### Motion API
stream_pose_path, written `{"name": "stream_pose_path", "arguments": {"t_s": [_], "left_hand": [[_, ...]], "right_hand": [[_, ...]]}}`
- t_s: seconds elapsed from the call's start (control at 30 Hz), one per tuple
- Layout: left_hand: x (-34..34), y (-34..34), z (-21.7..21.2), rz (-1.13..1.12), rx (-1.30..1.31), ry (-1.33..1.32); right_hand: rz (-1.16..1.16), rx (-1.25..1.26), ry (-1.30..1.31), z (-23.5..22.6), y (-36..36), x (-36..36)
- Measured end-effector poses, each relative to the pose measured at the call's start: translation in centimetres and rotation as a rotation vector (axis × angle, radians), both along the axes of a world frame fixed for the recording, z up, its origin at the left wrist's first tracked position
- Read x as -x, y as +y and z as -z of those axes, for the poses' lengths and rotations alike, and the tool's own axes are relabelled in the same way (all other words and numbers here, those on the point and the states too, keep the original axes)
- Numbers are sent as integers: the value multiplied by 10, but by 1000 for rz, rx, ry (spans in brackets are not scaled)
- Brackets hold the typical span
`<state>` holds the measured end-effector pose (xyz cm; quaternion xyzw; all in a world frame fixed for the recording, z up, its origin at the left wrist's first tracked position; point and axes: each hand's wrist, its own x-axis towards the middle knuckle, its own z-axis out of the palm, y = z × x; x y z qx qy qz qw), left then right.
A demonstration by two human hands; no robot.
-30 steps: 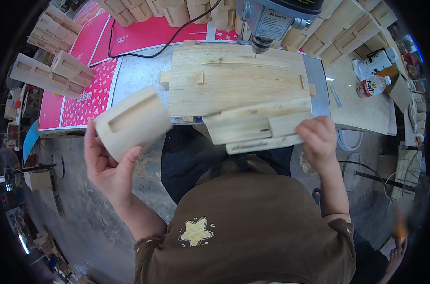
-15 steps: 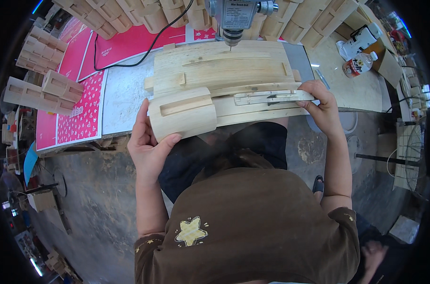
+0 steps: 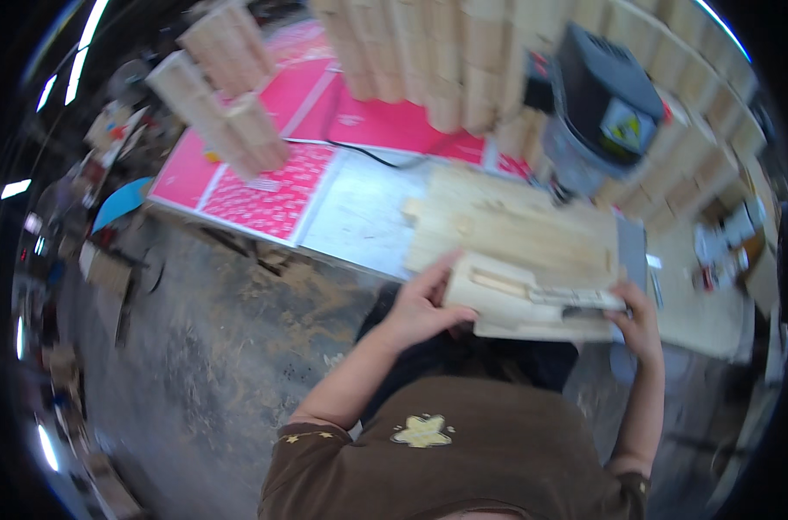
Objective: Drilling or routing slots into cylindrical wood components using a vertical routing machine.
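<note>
My left hand [image 3: 424, 303] grips the left end of a curved pale wooden block [image 3: 489, 303] with a long rectangular slot in its upper face, thumb in front and fingers behind. In my right hand [image 3: 638, 319] is the right end of a narrow whitish strip [image 3: 576, 297] with a small dark part along it, pinched by thumb and fingers. The strip's left end lies close to the block's slot; blur hides whether they touch. Behind both hands, a wooden board [image 3: 506, 212] with thin strips on it lies under the bench drill [image 3: 602, 113].
Many slotted wooden blocks [image 3: 402, 52] stand stacked along the back. More blocks [image 3: 216, 113] stand at left on pink printed sheeting [image 3: 264, 191]. A black cable [image 3: 368, 156] crosses the table. A bottle [image 3: 710, 276] stands at the right.
The view has swung, shifting the table rightward and downward. The block and the strip have come closer together, both still held.
</note>
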<state>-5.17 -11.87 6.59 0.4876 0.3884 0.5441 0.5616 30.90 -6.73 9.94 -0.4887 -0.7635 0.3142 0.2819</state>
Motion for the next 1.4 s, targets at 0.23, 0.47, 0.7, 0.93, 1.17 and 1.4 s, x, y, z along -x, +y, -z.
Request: {"name": "stream_pose_path", "arguments": {"t_s": [0.23, 0.47, 0.7, 0.93, 1.17, 1.4], "left_hand": [[-25, -12, 4, 22, -13, 190], [-44, 21, 18, 58, -209, 377], [-58, 51, 42, -91, -152, 512], [-63, 90, 59, -268, -363, 732], [-32, 108, 71, -380, -509, 944], [-26, 121, 71, -314, -469, 938]], "right_hand": [[-31, 35, 201, 10, -10, 48], [110, -322, 1, 25, -1, 42], [187, -388, -243, 37, 32, 43], [312, -424, -257, 40, 69, 46], [234, -410, -231, 43, 81, 69], [363, -407, 148, 37, 80, 64]]}}
